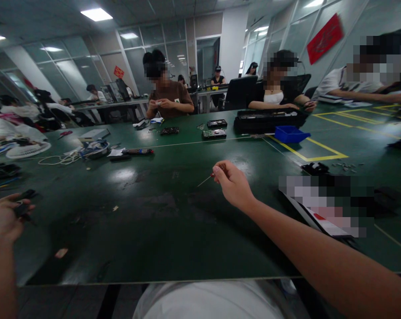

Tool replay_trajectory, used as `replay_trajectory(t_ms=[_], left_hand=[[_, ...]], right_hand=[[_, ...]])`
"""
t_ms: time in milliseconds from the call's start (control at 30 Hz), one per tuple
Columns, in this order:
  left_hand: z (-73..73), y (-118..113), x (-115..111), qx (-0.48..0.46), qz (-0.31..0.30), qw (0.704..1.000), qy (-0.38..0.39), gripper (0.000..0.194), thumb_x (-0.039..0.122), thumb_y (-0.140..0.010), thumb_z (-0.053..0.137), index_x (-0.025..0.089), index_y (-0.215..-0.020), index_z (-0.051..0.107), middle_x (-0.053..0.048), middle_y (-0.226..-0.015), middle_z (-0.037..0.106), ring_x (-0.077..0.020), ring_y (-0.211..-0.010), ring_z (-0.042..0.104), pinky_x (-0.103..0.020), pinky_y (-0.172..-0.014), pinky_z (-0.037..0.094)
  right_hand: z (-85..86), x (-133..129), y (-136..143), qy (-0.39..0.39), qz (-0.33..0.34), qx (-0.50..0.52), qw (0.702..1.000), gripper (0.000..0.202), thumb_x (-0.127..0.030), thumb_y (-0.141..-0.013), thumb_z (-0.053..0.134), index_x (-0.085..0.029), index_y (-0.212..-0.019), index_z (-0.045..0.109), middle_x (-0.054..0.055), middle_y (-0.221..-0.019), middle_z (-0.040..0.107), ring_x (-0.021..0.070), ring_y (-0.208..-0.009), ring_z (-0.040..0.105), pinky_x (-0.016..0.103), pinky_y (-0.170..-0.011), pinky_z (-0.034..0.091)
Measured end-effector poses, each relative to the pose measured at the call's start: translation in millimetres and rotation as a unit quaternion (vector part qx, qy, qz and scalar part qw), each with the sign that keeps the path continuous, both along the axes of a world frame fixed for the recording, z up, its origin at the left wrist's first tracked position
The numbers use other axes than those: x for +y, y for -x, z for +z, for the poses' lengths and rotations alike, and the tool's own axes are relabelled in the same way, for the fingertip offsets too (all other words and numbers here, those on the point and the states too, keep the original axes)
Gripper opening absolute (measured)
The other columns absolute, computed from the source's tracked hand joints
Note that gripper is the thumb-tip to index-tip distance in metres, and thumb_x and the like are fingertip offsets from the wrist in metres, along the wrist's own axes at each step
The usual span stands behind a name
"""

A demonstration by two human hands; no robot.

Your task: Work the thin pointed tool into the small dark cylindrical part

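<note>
My right hand [233,184] is closed round the handle of a small screwdriver [205,180]. Its thin shaft points left and down, above the middle of the green table. At the left edge of the view my left hand [4,219] grips a small black part [21,208], which is blurred, so its exact kind cannot be made out. Part of the left hand lies out of view.
The green table [147,248] carries a blue bin [290,134], a black case [270,122], hard drives [214,134], a second screwdriver-like tool [137,152], a cable [59,158] and small loose screws [348,166]. Several people work around it.
</note>
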State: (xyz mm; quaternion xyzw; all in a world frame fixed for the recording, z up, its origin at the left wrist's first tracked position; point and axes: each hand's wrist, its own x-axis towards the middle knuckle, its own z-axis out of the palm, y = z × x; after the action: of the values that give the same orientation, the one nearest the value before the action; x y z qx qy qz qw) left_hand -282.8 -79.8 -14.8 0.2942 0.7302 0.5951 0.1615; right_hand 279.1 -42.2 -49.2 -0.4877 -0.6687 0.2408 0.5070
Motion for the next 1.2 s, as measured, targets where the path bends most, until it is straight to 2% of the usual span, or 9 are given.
replay_trajectory(t_ms=[133, 233, 300, 433, 600, 767, 900, 1033, 1200], left_hand=[[17.7, -53, 18, -0.076, 0.015, 0.993, -0.094, 0.033, -0.003, -0.053, 0.048, 0.016, -0.080, 0.053, 0.001, -0.068, 0.050, -0.0127, -0.056, 0.048, -0.018, -0.046, 0.042], [32.6, -104, 34, -0.107, -0.015, 0.987, -0.118, 0.033, -0.007, -0.060, 0.043, 0.014, -0.083, 0.054, -0.001, -0.070, 0.050, -0.0135, -0.061, 0.050, -0.020, -0.052, 0.044], [40.6, -136, 43, -0.111, -0.055, 0.983, -0.138, 0.036, -0.009, -0.063, 0.039, 0.013, -0.087, 0.055, -0.002, -0.072, 0.051, -0.0127, -0.065, 0.052, -0.022, -0.060, 0.048], [49.2, -195, 58, -0.123, -0.202, 0.960, -0.152, 0.037, -0.005, -0.067, 0.044, 0.011, -0.097, 0.057, -0.002, -0.075, 0.053, -0.0130, -0.071, 0.055, -0.027, -0.072, 0.050], [42.0, -274, 64, -0.119, -0.368, 0.918, -0.086, 0.041, 0.004, -0.066, 0.046, 0.013, -0.105, 0.055, -0.001, -0.073, 0.055, -0.0142, -0.067, 0.053, -0.027, -0.069, 0.045], [10.4, -340, 61, 0.001, -0.475, 0.880, -0.001, 0.039, 0.013, -0.074, 0.047, 0.017, -0.112, 0.054, -0.003, -0.080, 0.058, -0.0177, -0.074, 0.056, -0.034, -0.075, 0.044], [-21.6, -359, 59, 0.140, -0.504, 0.851, 0.050, 0.040, 0.017, -0.080, 0.048, 0.019, -0.120, 0.052, -0.005, -0.094, 0.061, -0.0197, -0.081, 0.056, -0.037, -0.079, 0.045], [-42.5, -356, 61, 0.227, -0.510, 0.829, 0.047, 0.058, 0.006, -0.072, 0.057, 0.018, -0.127, 0.046, -0.010, -0.113, 0.060, -0.0223, -0.098, 0.059, -0.039, -0.091, 0.045], [-51.2, -347, 66, 0.256, -0.523, 0.812, 0.034, 0.034, 0.011, -0.080, 0.062, 0.019, -0.113, 0.060, -0.009, -0.114, 0.066, -0.0244, -0.105, 0.061, -0.043, -0.098, 0.047]], right_hand=[[0.1, 0, 0, 0.001, -0.003, -0.007, 1.000, 0.024, -0.043, -0.098, 0.049, -0.022, -0.094, 0.060, 0.001, -0.074, 0.065, 0.0189, -0.070, 0.063, 0.034, -0.068, 0.046], [-0.2, 0, -1, -0.001, -0.002, -0.004, 1.000, 0.024, -0.044, -0.098, 0.049, -0.022, -0.095, 0.060, 0.001, -0.074, 0.065, 0.0187, -0.070, 0.063, 0.033, -0.067, 0.046], [-0.3, 0, -1, -0.002, -0.003, -0.002, 1.000, 0.025, -0.044, -0.098, 0.049, -0.022, -0.095, 0.060, 0.001, -0.074, 0.065, 0.0185, -0.070, 0.063, 0.033, -0.067, 0.046], [0.4, -1, -2, -0.006, -0.006, 0.004, 1.000, 0.025, -0.044, -0.098, 0.049, -0.022, -0.095, 0.060, 0.001, -0.075, 0.065, 0.0184, -0.071, 0.063, 0.033, -0.068, 0.046], [1.3, -1, -3, -0.006, -0.021, 0.009, 1.000, 0.023, -0.042, -0.098, 0.049, -0.022, -0.094, 0.060, 0.002, -0.077, 0.066, 0.0185, -0.072, 0.063, 0.033, -0.069, 0.046], [0.2, 1, -4, -0.007, -0.035, 0.015, 0.999, 0.021, -0.041, -0.097, 0.050, -0.022, -0.094, 0.059, 0.002, -0.079, 0.065, 0.0184, -0.074, 0.062, 0.033, -0.069, 0.045], [0.6, 1, -3, -0.011, -0.046, 0.023, 0.999, 0.019, -0.040, -0.096, 0.052, -0.022, -0.097, 0.060, 0.003, -0.085, 0.067, 0.0186, -0.077, 0.063, 0.033, -0.070, 0.045], [4.5, -3, -2, 0.001, -0.052, 0.015, 0.999, 0.022, -0.041, -0.096, 0.053, -0.021, -0.092, 0.062, 0.003, -0.079, 0.068, 0.0187, -0.074, 0.064, 0.033, -0.068, 0.046], [6.9, -8, -1, -0.010, 0.001, 0.038, 0.999, 0.022, -0.042, -0.094, 0.056, -0.021, -0.093, 0.065, 0.003, -0.082, 0.071, 0.0191, -0.077, 0.068, 0.034, -0.071, 0.051]])
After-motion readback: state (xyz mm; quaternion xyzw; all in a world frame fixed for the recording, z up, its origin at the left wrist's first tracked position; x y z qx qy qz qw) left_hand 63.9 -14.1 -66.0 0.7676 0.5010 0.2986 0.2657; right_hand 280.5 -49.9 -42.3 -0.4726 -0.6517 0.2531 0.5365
